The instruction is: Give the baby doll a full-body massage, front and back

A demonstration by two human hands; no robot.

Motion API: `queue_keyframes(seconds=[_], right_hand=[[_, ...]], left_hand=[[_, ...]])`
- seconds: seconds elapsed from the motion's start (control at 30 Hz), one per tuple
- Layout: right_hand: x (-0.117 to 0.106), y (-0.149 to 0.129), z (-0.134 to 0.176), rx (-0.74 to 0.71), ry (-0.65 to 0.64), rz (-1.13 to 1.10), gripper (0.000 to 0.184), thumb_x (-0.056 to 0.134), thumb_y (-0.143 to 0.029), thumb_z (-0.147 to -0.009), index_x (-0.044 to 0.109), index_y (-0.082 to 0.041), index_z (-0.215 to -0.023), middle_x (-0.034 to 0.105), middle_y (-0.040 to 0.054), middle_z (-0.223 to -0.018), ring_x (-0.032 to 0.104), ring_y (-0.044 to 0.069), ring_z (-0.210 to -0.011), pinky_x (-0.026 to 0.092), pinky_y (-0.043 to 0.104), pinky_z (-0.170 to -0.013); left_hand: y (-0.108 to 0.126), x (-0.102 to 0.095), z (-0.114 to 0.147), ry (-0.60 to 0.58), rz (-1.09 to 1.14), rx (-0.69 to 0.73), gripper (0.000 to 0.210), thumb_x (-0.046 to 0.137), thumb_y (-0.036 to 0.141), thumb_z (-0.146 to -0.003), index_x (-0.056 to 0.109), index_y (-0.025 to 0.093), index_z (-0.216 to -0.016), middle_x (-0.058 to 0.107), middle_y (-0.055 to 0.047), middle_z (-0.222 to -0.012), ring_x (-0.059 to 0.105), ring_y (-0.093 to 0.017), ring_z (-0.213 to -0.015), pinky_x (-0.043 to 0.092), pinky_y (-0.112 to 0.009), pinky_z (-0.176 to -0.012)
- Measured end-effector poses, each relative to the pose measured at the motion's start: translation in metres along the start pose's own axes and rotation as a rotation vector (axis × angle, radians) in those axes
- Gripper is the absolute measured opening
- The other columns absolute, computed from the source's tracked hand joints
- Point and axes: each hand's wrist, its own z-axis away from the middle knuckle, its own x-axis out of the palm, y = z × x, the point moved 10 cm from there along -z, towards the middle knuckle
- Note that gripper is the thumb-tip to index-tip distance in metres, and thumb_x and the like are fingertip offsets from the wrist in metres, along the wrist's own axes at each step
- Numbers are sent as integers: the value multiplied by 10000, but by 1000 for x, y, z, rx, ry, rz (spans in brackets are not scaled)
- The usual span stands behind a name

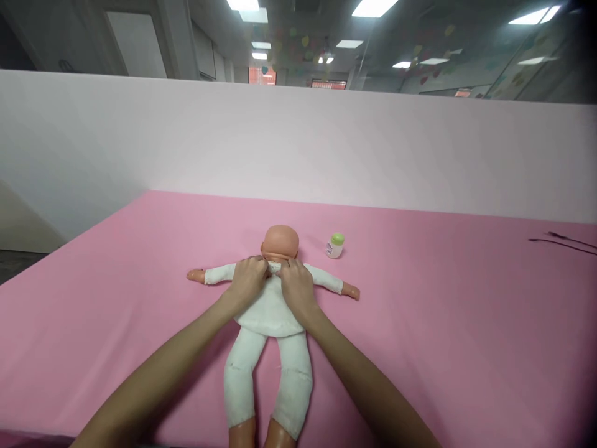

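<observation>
A baby doll (pixel 273 308) in white clothing lies stretched out on a pink-covered table, its arms spread sideways and its legs toward me. Only the smooth, bald head (pixel 281 240) shows, with no facial features in view, so the doll appears to be face down. My left hand (pixel 250 278) rests on the upper back by the left shoulder, fingers curled near the collar. Mirroring it, my right hand (pixel 297 283) presses by the other shoulder, its fingers bent at the neckline. Both sets of fingertips are partly hidden. A small white jar with a green lid (pixel 334 246) stands beyond the doll's right-side arm.
The pink cover (pixel 433 311) spreads to both sides of the doll. Behind it rises a white partition (pixel 298 143). Two thin dark stems (pixel 566 243) lie at the far right edge. Ceiling lights and windows show above the partition.
</observation>
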Motion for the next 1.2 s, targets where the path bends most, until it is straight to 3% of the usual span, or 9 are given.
queue_keyframes(seconds=[0.1, 0.3, 0.43, 0.6, 0.7, 0.87, 1.0, 1.1, 1.2], right_hand=[[6, -2, 2, 35, -37, 36, 328, 389, 10, -992, 678, -112, -1087, 703, 171, -1059, 634, 271, -980, 508, 355, -800], [12, -2, 1, 40, -74, 35, 339, 387, 4, -1002, 685, -113, -1116, 702, 181, -1113, 650, 269, -1026, 515, 354, -815], [3, 4, 5, -21, -63, -6, 259, 464, -26, -1004, 688, -132, -1078, 703, 157, -1112, 639, 258, -1051, 509, 345, -855], [-7, -1, 25, -127, 14, -73, 202, 499, -55, -1010, 673, -157, -1009, 675, 121, -1162, 617, 237, -1075, 503, 321, -845], [0, -14, 31, -173, -40, -87, 261, 479, 1, -982, 685, -159, -973, 691, 91, -1073, 632, 224, -1013, 504, 315, -835], [12, -25, 23, -86, -137, -9, 319, 444, 9, -975, 724, -138, -1011, 719, 135, -1040, 659, 266, -1009, 516, 346, -796], [10, -24, 17, -51, -134, -6, 313, 442, 9, -975, 729, -115, -997, 729, 168, -1026, 678, 284, -975, 515, 360, -747], [0, -18, 23, -82, -111, -31, 283, 466, -29, -1000, 720, -143, -948, 736, 134, -1017, 682, 258, -944, 503, 340, -743], [-16, -13, 40, -143, -71, -80, 261, 483, -115, -1050, 698, -172, -913, 728, 71, -990, 677, 213, -903, 489, 306, -747]], left_hand=[[1, 6, -3, -33, -15, -24, 225, 500, 130, -933, 702, 166, -842, 726, -109, -917, 664, -253, -818, 373, -361, -669], [10, 12, -6, -64, -17, -31, 242, 482, 86, -919, 717, 139, -889, 715, -157, -935, 671, -279, -904, 412, -361, -744], [9, -4, 4, -54, 6, -17, 249, 476, 121, -960, 701, 144, -855, 706, -136, -948, 659, -257, -885, 414, -351, -737], [14, -31, 33, 17, 189, 31, 275, 446, 84, -955, 672, 166, -822, 667, -129, -1039, 601, -259, -966, 417, -353, -786], [21, -21, 40, -22, 180, 57, 313, 415, 64, -945, 673, 179, -812, 666, -113, -967, 595, -246, -891, 405, -352, -767], [24, 1, 24, -64, 42, 20, 253, 462, 57, -897, 681, 160, -826, 692, -124, -908, 636, -258, -851, 392, -356, -725], [26, -1, 18, -66, 49, -15, 245, 478, 37, -857, 693, 143, -809, 695, -146, -875, 653, -273, -836, 411, -370, -745], [25, -11, 29, -54, 66, -7, 301, 438, 58, -899, 690, 172, -778, 676, -109, -825, 638, -251, -812, 418, -363, -758], [13, -21, 49, 4, 398, -53, 272, 507, 137, -892, 630, 218, -663, 586, -51, -692, 598, -226, -737, 432, -355, -771]])
